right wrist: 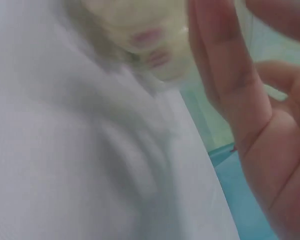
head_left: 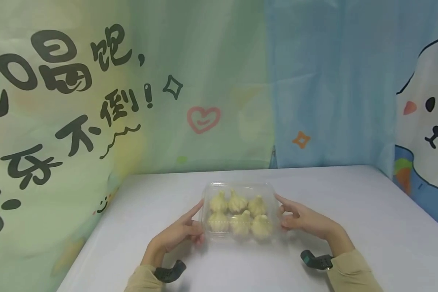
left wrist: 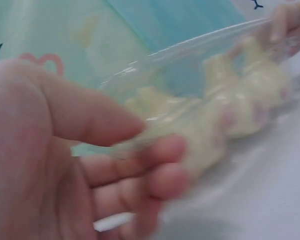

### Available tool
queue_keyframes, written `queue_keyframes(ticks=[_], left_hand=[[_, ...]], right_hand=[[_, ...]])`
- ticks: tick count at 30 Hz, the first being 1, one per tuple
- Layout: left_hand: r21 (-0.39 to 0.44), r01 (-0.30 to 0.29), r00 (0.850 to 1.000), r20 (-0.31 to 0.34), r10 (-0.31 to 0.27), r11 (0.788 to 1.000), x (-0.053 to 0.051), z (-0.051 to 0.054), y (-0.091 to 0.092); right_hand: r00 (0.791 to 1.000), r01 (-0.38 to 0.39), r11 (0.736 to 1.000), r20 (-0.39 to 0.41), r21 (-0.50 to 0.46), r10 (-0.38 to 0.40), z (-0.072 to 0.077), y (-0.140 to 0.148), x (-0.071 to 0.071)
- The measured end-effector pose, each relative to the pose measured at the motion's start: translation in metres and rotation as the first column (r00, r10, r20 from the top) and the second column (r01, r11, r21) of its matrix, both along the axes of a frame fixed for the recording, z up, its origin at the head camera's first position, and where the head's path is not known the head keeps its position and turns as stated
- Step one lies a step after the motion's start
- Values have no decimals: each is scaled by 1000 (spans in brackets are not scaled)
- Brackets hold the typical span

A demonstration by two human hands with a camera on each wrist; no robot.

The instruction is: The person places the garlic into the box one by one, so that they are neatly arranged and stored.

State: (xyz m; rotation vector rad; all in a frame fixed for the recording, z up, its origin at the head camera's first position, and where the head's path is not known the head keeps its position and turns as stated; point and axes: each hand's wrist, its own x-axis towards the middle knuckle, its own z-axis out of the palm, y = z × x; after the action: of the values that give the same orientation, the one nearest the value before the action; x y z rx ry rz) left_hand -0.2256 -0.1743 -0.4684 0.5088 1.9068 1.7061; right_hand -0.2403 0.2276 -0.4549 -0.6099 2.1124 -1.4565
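A clear plastic box with a lid sits between my two hands in the head view, with garlic bulbs in two rows inside. My left hand grips the box's left edge. In the left wrist view its thumb lies over the rim and its fingers curl below. On the opposite side, my right hand holds the right edge with thumb and fingers. Its fingers also show in the right wrist view, where the box is blurred. A shadow there falls on the white surface, apart from the box, which appears slightly raised.
A white table lies beneath. Behind it hangs a printed cloth in green and blue, with black characters and a white cartoon animal. Each wrist carries a black strap device.
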Motion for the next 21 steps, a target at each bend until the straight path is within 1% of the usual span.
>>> queue_keyframes(ticks=[1,3,6,8,10,11,13,15,17,18,21], left_hand=[[4,-30,999,-24,30,1000,-2,-2,1],[7,-71,994,-86,71,997,-5,-6,4],[18,-94,979,-179,96,995,-10,-12,9],[22,-116,970,-212,118,993,-12,-15,12],[20,-145,966,-214,146,989,-13,-17,17],[12,-169,965,-200,168,986,-12,-14,20],[4,-209,959,-196,206,978,-12,-14,25],[-6,-235,953,-199,230,972,-11,-13,29],[-2,-259,946,-202,253,966,-10,-12,31],[3,-270,941,-211,264,963,-12,-15,32],[19,-283,937,-207,281,959,-11,-14,32]], right_hand=[[1000,21,1000,-23,12,-21,1,-1,-1],[997,55,998,-61,34,-53,2,-2,-2],[990,108,993,-96,53,-103,2,-2,-2],[984,140,989,-117,54,-133,2,-1,-2],[977,174,984,-134,50,-166,1,0,-2],[974,188,981,-139,44,-181,0,1,-2],[967,217,975,-143,41,-209,1,2,-3],[964,235,971,-139,35,-228,1,2,-3],[962,242,970,-135,27,-236,3,2,-4],[963,239,971,-136,25,-233,3,2,-4],[964,233,972,-140,18,-228,4,2,-6]])
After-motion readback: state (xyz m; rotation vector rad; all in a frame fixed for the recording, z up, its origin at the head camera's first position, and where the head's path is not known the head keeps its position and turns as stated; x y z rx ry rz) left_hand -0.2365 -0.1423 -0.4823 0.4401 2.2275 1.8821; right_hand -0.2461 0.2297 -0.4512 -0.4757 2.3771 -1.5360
